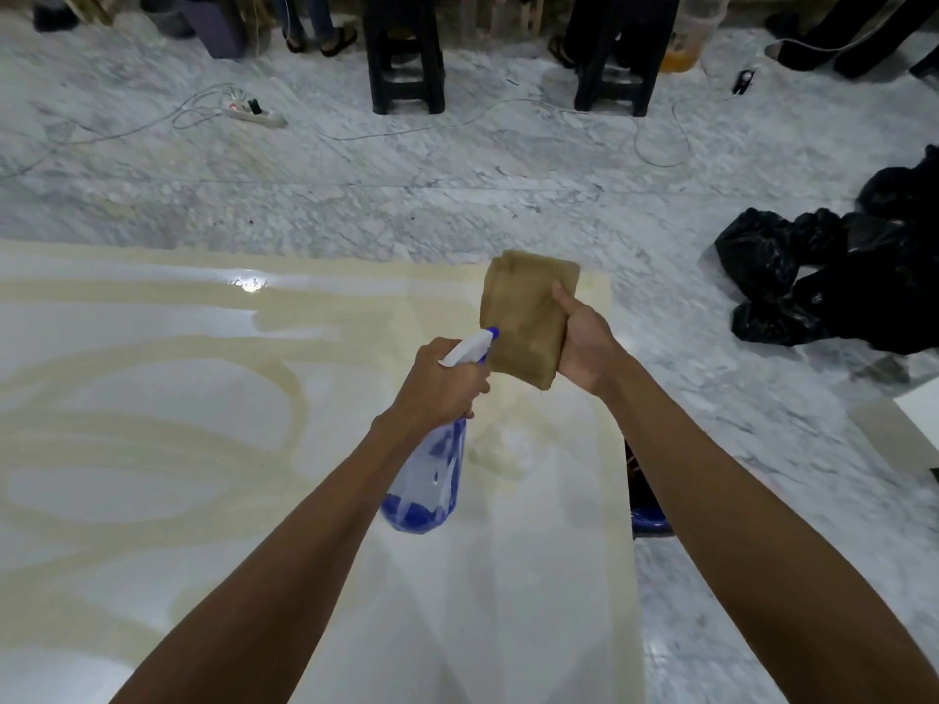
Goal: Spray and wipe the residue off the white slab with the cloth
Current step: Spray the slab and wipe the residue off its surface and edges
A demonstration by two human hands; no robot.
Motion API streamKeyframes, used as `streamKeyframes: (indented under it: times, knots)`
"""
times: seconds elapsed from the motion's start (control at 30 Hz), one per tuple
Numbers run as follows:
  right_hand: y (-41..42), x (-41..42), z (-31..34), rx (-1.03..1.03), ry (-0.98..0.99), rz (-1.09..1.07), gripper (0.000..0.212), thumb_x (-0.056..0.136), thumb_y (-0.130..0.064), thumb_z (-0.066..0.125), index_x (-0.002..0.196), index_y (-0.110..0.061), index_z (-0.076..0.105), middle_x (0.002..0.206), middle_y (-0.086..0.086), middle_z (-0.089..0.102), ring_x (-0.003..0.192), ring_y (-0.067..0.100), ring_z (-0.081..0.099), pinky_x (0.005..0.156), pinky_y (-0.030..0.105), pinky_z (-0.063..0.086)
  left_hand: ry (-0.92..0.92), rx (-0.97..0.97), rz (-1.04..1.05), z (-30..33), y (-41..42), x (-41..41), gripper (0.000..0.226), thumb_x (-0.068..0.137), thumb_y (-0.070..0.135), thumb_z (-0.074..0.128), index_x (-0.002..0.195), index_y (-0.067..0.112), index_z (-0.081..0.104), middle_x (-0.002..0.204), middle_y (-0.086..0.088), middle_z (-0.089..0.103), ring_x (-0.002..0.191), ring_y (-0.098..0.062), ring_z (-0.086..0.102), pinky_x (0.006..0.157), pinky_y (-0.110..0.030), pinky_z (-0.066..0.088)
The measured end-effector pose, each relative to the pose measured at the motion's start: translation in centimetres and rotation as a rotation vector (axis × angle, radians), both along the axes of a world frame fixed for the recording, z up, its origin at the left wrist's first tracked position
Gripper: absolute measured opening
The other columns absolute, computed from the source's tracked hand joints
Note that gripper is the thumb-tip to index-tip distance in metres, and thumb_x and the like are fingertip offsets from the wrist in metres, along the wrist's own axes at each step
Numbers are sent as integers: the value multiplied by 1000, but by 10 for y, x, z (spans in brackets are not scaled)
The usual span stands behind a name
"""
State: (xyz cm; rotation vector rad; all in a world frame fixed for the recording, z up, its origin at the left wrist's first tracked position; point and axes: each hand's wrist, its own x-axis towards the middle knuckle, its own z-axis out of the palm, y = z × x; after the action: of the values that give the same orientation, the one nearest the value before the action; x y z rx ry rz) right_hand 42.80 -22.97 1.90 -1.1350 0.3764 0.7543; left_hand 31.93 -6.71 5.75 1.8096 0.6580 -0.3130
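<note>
Tan residue: pale yellowish smears (284,398) loop and streak over the glossy white slab (533,576), thickest along its far edge and right edge.
White slab: lies flat, raised above the marble floor (457,195); a light glare sits near its far edge.
Cloth: brown, folded into a thick pad (526,317), held up in the air above the slab's far right corner.
Right hand: (584,343) its grip is clamped on the cloth's right side, thumb on top.
Spray bottle: clear blue with a white trigger head (432,470), nozzle pointing at the cloth, almost touching it.
Left hand: (442,383) its grip is wrapped round the bottle's neck.
Black bags: (823,276) on the floor beyond the right edge.
</note>
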Motion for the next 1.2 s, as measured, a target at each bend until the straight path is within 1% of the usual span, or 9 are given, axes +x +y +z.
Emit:
streamKeyframes:
  times: [0.17,0.37,0.47,0.57,0.77,0.87,1.07,1.13,1.2]
  knots:
    - [-3,33,-10,-157,-151,-145,43,105,-39,46,135,-8,54,124,10,67,111,27,66,94,45,55,-46,-34,13,-1,2,18,34,99,24,56,74,2,60,65,-7,63,36,-12,49,46,-23,49]
    - [-8,61,-57,-1030,-1054,406,40,108,-30,38,144,-15,45,116,6,64,102,30,62,81,39,45,-87,-27,6,-11,12,27,28,98,16,56,74,2,60,75,-16,66,35,-10,48,47,-26,51]
    - [-3,44,-125,-1310,-1048,869,56,107,-38,26,160,-28,13,166,8,19,152,33,19,121,51,15,-83,-33,7,-14,12,17,21,95,8,54,77,1,62,80,-18,69,34,-7,49,45,-23,50]
    - [2,14,-162,-1444,-1026,918,59,102,-44,15,159,-34,2,169,4,-5,155,32,-7,122,53,-8,-64,-26,11,-19,17,-2,18,94,7,53,84,-2,65,87,-18,73,36,-7,51,47,-22,51]
    - [-5,-61,-160,-1445,-1007,925,62,98,-46,14,158,-34,4,169,7,1,155,35,-2,121,54,-8,-60,-19,11,-15,21,-60,30,96,24,58,78,1,64,89,-23,73,39,-10,52,49,-23,50]
    - [-18,-146,-161,-1349,-1040,845,62,97,-44,27,158,-32,17,165,11,22,151,40,18,120,52,-2,-46,-66,6,-9,19,-104,36,87,35,59,76,1,63,84,-24,70,38,-11,51,50,-26,49]
    - [-49,-354,-130,-1202,-959,992,59,102,-46,19,159,-34,7,164,11,23,150,40,21,118,53,7,21,-63,-68,-6,8,-206,30,97,25,58,81,1,65,80,-16,70,45,-15,53,49,-27,49]
    - [-54,-369,-115,-1069,-796,1034,59,103,-50,12,159,-31,18,166,7,20,153,33,16,123,48,7,56,-78,-79,-3,9,-229,30,84,28,58,84,-1,68,87,-22,73,46,-18,54,47,-25,49]
    - [-49,-355,-83,-851,-584,914,46,108,-42,28,148,-27,45,151,7,49,138,27,45,117,49,32,69,-79,-86,-1,11,-237,32,80,26,56,86,-3,69,89,-24,74,44,-18,54,46,-24,49]
